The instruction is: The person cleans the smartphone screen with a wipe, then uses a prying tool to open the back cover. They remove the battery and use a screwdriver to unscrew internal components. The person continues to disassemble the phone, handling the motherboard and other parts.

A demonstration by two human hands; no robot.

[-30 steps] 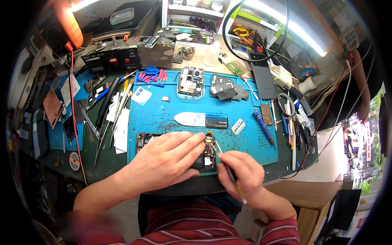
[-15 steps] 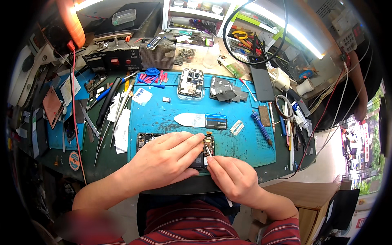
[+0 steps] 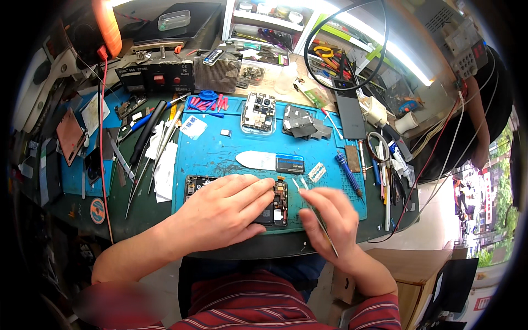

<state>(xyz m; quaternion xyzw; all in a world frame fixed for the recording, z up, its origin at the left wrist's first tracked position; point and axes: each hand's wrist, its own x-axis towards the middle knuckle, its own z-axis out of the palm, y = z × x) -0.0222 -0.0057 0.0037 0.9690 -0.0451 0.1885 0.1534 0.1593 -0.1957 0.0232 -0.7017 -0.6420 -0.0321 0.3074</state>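
My left hand (image 3: 228, 206) lies over an opened phone (image 3: 280, 206), fingers stretched out flat with their tips near its top right part. The hand covers much of the phone; its dark battery and small boards show at the right side. In my right hand (image 3: 335, 217) is a pair of metal tweezers (image 3: 330, 241), pinched between thumb and fingers. The tweezers' tips stand apart, right of the phone, with nothing visible between them. Just beyond lie a razor blade (image 3: 317, 172) and a flat prying tool (image 3: 290, 163) with a white rounded blade.
Both hands work over a blue mat (image 3: 214, 157). Camera modules and a board (image 3: 258, 110) sit in a clear box at its back. A blue screwdriver (image 3: 348, 174) lies to the right. Long tweezers (image 3: 159, 146) and white paper (image 3: 165, 179) lie left. A black cable loop (image 3: 303, 47) hangs overhead.
My right hand has lifted away from the phone and moved right with the tweezers, whose tips now show apart. The left hand has stayed on the phone.
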